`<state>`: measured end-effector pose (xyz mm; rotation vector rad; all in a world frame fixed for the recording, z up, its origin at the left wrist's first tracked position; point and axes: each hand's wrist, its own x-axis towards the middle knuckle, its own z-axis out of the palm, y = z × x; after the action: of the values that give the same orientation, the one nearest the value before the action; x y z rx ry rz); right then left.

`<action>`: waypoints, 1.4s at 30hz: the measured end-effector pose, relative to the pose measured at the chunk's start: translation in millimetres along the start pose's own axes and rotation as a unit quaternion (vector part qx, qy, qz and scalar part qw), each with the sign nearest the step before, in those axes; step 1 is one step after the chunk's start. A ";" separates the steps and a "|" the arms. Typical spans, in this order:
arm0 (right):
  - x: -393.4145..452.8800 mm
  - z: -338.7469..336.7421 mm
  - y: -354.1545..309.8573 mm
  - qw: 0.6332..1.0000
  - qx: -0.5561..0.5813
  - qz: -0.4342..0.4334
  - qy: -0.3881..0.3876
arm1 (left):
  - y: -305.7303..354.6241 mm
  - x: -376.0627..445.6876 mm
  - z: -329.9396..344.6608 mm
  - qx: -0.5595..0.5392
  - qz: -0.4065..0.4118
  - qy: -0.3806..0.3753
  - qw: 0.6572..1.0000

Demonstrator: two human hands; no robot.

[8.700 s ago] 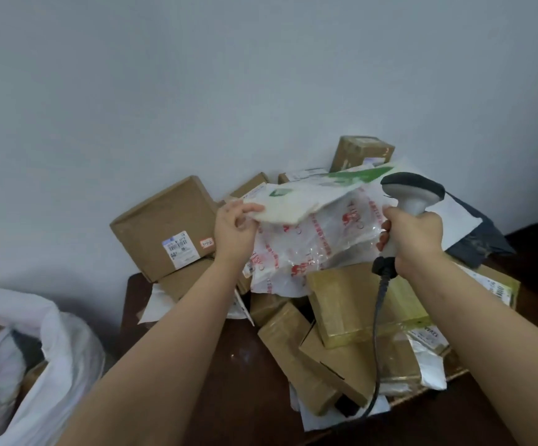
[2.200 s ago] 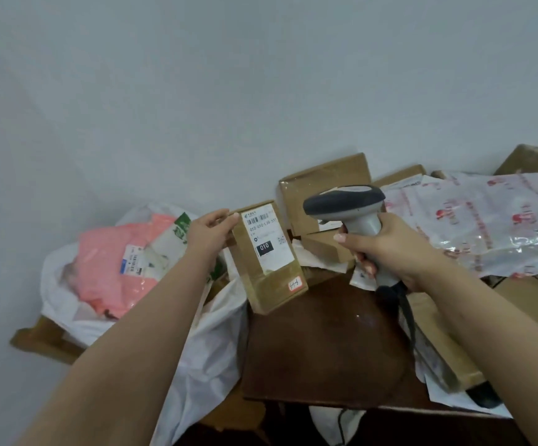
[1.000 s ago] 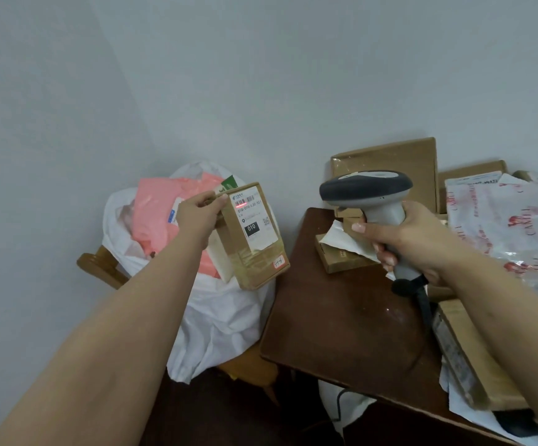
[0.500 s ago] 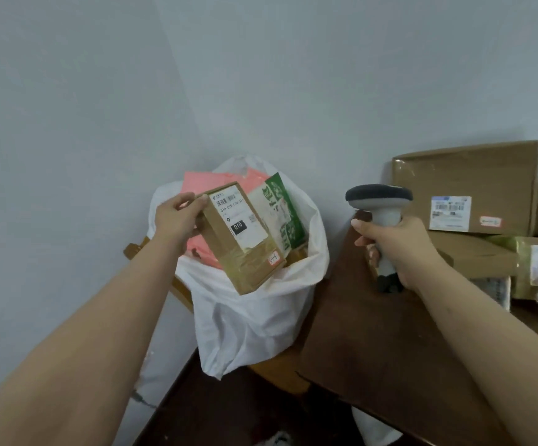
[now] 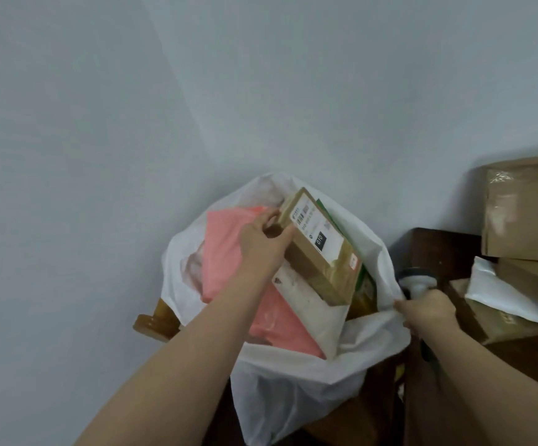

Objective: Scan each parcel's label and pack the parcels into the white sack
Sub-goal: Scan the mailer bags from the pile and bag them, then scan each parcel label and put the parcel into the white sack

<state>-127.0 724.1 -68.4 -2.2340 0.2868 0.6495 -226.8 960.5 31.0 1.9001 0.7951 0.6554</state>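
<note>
My left hand [image 5: 262,244] grips a small brown cardboard parcel [image 5: 320,252] with a white label, holding it tilted inside the mouth of the white sack [image 5: 293,391]. A pink bag parcel [image 5: 225,249] and a white mailer [image 5: 309,312] lie in the sack below it; a green-printed pack shows behind the box. My right hand [image 5: 428,312] holds the grey handheld scanner [image 5: 417,280] at the sack's right rim, with the fingers touching the sack fabric. Most of the scanner is hidden by the hand.
The sack sits on a wooden chair [image 5: 153,325] in the wall corner. To the right stands a dark wooden table [image 5: 438,252] with stacked cardboard boxes [image 5: 525,207] and a white poly mailer [image 5: 499,294].
My left hand has carried the labelled box from above the sack down into its mouth. My right hand with the scanner has dropped to the sack's right rim. The view has turned left.
</note>
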 end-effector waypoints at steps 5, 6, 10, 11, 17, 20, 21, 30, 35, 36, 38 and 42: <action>-11.1 -7.3 -36.9 0.993 0.109 -0.047 0.010 | -13.1 24.4 5.0 -0.005 -0.008 0.002 1.000; -15.2 -12.8 -51.0 0.987 0.142 -0.069 0.012 | -14.2 26.8 8.5 -0.006 -0.007 0.006 1.000; -30.1 -33.5 -97.8 0.960 0.233 -0.157 0.004 | -27.2 17.1 36.4 0.077 0.005 -0.007 0.997; -30.7 -36.3 -102.6 0.957 0.241 -0.163 -0.002 | -34.6 7.2 45.7 0.140 -0.010 -0.042 0.989; -11.0 -39.4 -80.3 0.987 0.138 -0.057 -0.057 | -45.4 -0.2 50.0 0.282 -0.019 -0.242 0.928; 3.0 -40.9 -79.9 0.986 0.156 -0.053 -0.031 | -26.6 40.7 5.7 0.283 0.080 -0.032 0.955; 8.1 -39.5 -82.5 0.986 0.156 -0.057 -0.016 | -26.5 58.0 -12.5 0.286 0.084 0.035 0.954; 52.6 -7.6 -117.6 0.991 0.111 -0.077 0.012 | -72.2 172.3 -65.6 0.319 -0.104 -0.003 0.942; 65.3 18.6 -124.9 0.987 0.125 0.007 -0.105 | -103.4 185.3 -44.8 0.378 -0.187 -0.069 0.904; 64.8 26.4 -123.0 0.984 0.107 0.022 -0.137 | -108.7 184.1 -41.1 0.397 -0.181 -0.058 0.898; 62.7 41.8 -118.3 0.984 0.061 0.034 -0.162 | -112.9 179.8 -38.5 0.394 -0.182 -0.035 0.900; 65.5 50.1 -126.4 0.994 0.054 -0.005 -0.091 | -118.8 173.0 -49.1 0.420 -0.113 -0.010 0.900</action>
<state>-39.8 846.3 -53.1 -2.0563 0.2151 0.8068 -180.3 1159.6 -37.2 2.5037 1.4142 0.1256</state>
